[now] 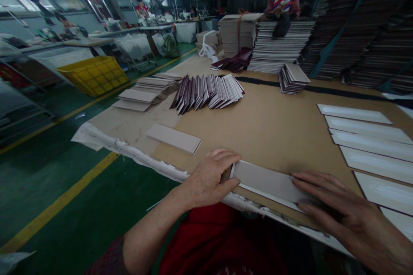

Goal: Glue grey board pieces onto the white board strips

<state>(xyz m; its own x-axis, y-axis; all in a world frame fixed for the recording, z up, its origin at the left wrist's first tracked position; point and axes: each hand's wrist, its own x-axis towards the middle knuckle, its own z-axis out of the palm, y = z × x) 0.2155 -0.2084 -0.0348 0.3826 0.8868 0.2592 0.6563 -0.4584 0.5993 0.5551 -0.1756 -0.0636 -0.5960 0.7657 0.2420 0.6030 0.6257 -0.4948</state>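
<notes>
A grey-brown board strip [266,180] with a white edge lies at the near edge of the table. My left hand [211,178] grips its left end between thumb and fingers. Over its right end rests my right hand [342,206], fingers stretched out and slightly blurred. Up and to the left, a loose grey board [174,137] lies flat. On the right, several white strips with dark edges [376,139] lie in a column, with paler streaks across them.
Fanned maroon-and-white folded pieces [208,92] stand across the table [274,124], beside grey boards [142,94]. Farther back are a small stack [293,78], tall stacks [280,45] and a person [284,0]. A yellow bin [93,75] stands on the green floor.
</notes>
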